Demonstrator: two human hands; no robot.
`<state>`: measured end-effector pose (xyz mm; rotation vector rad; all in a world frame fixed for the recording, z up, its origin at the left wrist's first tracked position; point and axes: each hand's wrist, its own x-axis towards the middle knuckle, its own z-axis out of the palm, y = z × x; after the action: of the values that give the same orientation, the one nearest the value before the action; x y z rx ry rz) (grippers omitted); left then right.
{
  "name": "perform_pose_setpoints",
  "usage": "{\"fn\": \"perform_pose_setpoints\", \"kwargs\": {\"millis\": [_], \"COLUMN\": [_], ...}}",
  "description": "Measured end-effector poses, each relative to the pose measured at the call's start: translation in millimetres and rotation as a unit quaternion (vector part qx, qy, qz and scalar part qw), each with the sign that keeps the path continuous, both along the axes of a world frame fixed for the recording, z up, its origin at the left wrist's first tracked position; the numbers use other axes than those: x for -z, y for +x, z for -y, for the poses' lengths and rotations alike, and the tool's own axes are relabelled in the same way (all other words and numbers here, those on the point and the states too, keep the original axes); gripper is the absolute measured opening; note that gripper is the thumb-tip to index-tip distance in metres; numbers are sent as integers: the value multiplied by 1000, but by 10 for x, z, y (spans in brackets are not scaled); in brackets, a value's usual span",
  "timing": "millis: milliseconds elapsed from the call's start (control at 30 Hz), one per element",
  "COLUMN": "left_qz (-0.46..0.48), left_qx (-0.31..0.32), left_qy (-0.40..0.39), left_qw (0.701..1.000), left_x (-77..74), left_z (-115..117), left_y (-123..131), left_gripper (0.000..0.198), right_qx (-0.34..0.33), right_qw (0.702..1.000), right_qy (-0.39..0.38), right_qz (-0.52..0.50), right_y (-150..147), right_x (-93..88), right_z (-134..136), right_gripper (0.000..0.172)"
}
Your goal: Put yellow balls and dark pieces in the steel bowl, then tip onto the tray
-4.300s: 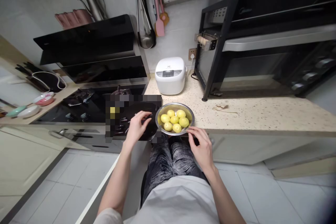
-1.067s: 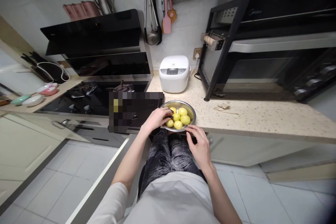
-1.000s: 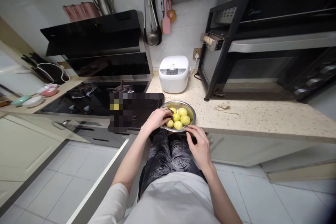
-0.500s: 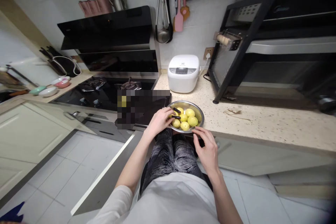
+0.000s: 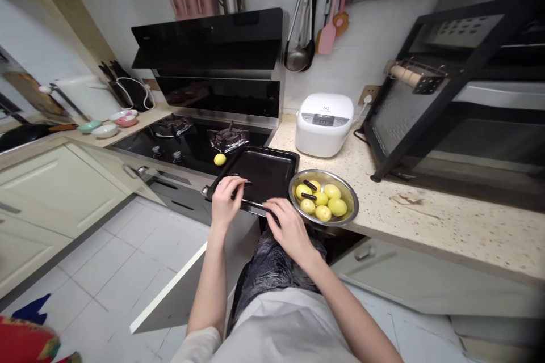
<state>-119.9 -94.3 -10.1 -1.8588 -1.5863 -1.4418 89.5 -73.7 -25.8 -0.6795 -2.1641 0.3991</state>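
My left hand point(image 5: 227, 199) is over the near left part of a black baking tray point(image 5: 268, 173), its fingers pinched on a small black stick-like piece point(image 5: 248, 184). My right hand point(image 5: 289, 226) is at the tray's front edge with thumb and fingers apart; nothing shows between them. Whether it touches the rim I cannot tell. Right of it stands a steel bowl point(image 5: 355, 204) holding several yellow lemons point(image 5: 338, 207) and two short black pieces point(image 5: 309, 196). A single lemon point(image 5: 219, 159) lies on the black hob, left of the tray.
A white rice cooker point(image 5: 324, 125) stands behind the bowl. The gas burner point(image 5: 230, 139) is behind the tray. To the right is a black rack point(image 5: 395, 102) with an oven. Below the counter, a cabinet door point(image 5: 170, 289) hangs open. Small bowls point(image 5: 106, 130) sit at far left.
Both hands have moved left, from the bowl of lemons to the baking tray. The left hand now has a black piece over the tray. The view has turned left.
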Motion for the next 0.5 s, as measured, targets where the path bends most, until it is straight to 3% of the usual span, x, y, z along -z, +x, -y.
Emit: {"fn": "perform_pose_setpoints", "kwargs": {"millis": [167,333,500], "left_qz": [20,33,32], "left_qx": [-39,-40,-35], "left_qy": [40,57,50], "left_qw": [998,997,998], "left_x": [-32,-27,-16], "left_z": [109,162,161], "left_y": [-264,-314,-304], "left_gripper": [17,19,20], "right_qx": [38,58,64], "right_qw": [977,960,949], "right_qy": [-26,-22,-15], "right_qz": [211,274,307], "right_y": [-690,-1141,-1290], "right_x": [-150,-159,-132], "right_z": [-495,-750,-802], "right_gripper": [27,22,27]}}
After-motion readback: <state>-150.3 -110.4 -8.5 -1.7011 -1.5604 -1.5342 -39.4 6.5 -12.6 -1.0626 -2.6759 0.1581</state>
